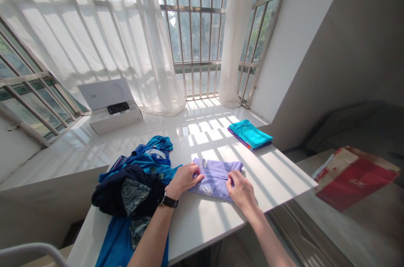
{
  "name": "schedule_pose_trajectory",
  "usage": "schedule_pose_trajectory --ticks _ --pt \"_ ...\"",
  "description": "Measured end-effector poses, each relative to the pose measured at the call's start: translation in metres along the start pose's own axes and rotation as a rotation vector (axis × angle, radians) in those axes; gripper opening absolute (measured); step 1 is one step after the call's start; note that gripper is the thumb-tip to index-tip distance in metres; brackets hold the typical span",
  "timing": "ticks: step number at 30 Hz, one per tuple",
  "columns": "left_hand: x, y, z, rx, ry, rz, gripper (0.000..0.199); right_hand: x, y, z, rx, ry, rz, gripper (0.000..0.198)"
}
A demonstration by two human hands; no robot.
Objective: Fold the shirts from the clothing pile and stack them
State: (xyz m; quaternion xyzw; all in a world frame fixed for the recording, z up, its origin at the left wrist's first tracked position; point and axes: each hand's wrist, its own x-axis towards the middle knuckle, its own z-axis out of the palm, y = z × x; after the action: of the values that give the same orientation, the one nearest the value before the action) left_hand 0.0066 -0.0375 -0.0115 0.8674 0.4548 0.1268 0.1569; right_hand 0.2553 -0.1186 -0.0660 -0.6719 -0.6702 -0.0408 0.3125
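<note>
A lavender shirt [217, 178] with white prints lies folded flat into a rough rectangle near the front of the white table. At its left end, my left hand [187, 179], with a black-strapped watch [169, 200] on the wrist, pinches the cloth with thumb and fingers. My right hand [240, 188] grips the right end with curled fingers. Left of my left hand is a loose heap of blue clothes [143, 159] and a dark navy garment [110, 191] with a paisley patch. Part of the heap hangs over the table's front edge.
A neat stack of folded turquoise and purple clothes [251, 133] sits at the back right of the table [189, 237]. An open white box [116, 120] holding a black device [118, 108] stands by the curtain [151, 69]. Below, right, is a red and tan paper bag [355, 178].
</note>
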Motion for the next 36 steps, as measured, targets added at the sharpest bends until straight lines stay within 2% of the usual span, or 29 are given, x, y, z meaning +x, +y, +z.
schedule_pose_trajectory --ticks 3,7,9,12,16,20,22,25,27,33,36 --pt "0.002 0.002 0.002 0.058 0.024 0.032 0.023 -0.001 -0.001 -0.001 -0.028 -0.032 0.006 0.016" --pt "0.006 0.009 0.011 0.078 0.198 0.148 0.024 -0.001 0.0 0.001 -0.011 -0.035 -0.006 0.024" --pt "0.008 0.012 0.02 0.067 0.242 0.21 0.036 -0.001 0.001 0.001 -0.009 -0.019 -0.026 0.024" --pt "0.01 0.014 0.034 0.106 0.19 0.253 0.054 0.002 0.001 -0.002 -0.051 -0.003 -0.06 0.022" --pt "0.01 0.014 0.042 0.143 0.157 0.244 0.05 0.014 -0.011 -0.01 -0.117 -0.025 -0.083 0.027" --pt "0.009 0.016 0.043 0.173 0.163 0.235 0.048 0.026 -0.022 -0.003 -0.041 -0.076 -0.142 0.022" --pt "0.008 0.016 0.045 0.185 0.169 0.208 0.05 0.025 -0.02 0.007 -0.069 -0.097 -0.085 0.035" --pt "0.005 0.013 0.05 0.182 0.197 0.16 0.054 0.015 -0.012 0.023 -0.17 -0.14 0.104 0.063" --pt "0.003 0.011 0.053 0.167 0.208 0.126 0.057 0.009 -0.008 0.029 -0.203 -0.18 0.183 0.072" --pt "-0.006 0.008 0.048 0.137 0.153 -0.015 0.063 0.008 -0.008 0.028 -0.215 -0.237 0.254 0.081" --pt "-0.004 0.013 0.039 0.172 0.199 0.007 0.056 0.01 -0.01 0.026 -0.21 -0.261 0.251 0.082"
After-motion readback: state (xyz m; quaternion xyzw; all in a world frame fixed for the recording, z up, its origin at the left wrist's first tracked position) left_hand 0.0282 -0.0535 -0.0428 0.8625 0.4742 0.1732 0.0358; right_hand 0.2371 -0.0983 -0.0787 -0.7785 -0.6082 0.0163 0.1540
